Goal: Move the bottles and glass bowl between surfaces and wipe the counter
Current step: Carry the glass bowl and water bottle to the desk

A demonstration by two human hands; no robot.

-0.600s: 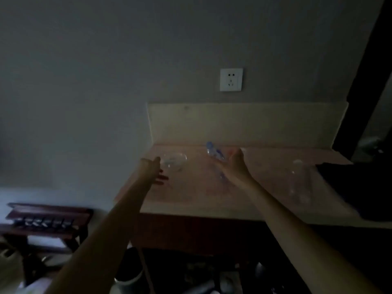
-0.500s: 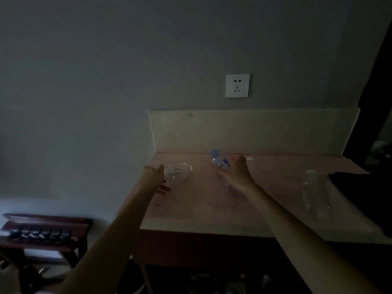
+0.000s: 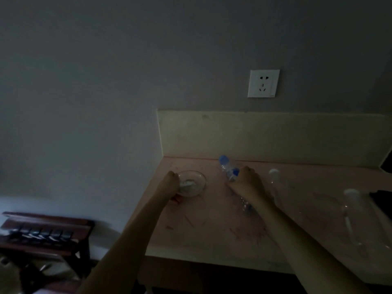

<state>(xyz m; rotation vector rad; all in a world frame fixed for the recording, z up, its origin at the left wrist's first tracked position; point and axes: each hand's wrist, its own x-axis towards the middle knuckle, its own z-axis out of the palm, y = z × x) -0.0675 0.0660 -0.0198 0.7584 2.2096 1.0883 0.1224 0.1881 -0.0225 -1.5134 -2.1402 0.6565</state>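
Item 1, glass bowl [image 3: 192,185]: small, clear, shallow, standing upright near the left end of the counter [image 3: 212,225], with something pale and crumpled inside that I cannot identify in this dim light. I judge it rigid, fairly light, smooth enough to slip and breakable if knocked against the stone. My left hand [image 3: 169,185] is at its near-left rim, fingers curled about the edge; I read this as a pinch on the rim, thumb side hidden. Best hold: rim and wall together, or a palm under the base.

Item 2, blue-capped bottle [image 3: 228,169]: clear plastic, leaning toward the backsplash, just right of the bowl. My right hand [image 3: 247,181] is wrapped round its body below the label. I judge it light, thin-walled and apt to dent under a hard squeeze; the mid-body is the sound place to hold it.

Item 3, white-capped bottle [image 3: 274,177]: clear, just right of my right hand, untouched.

Item 4, far-right bottle [image 3: 352,211]: clear, white cap, near the counter's right side, well apart from both hands.

Surrounds: reddish scribbled marks on the counter between my arms; wall socket [image 3: 263,83] above the backsplash; dark wooden rack [image 3: 42,236] down at the left
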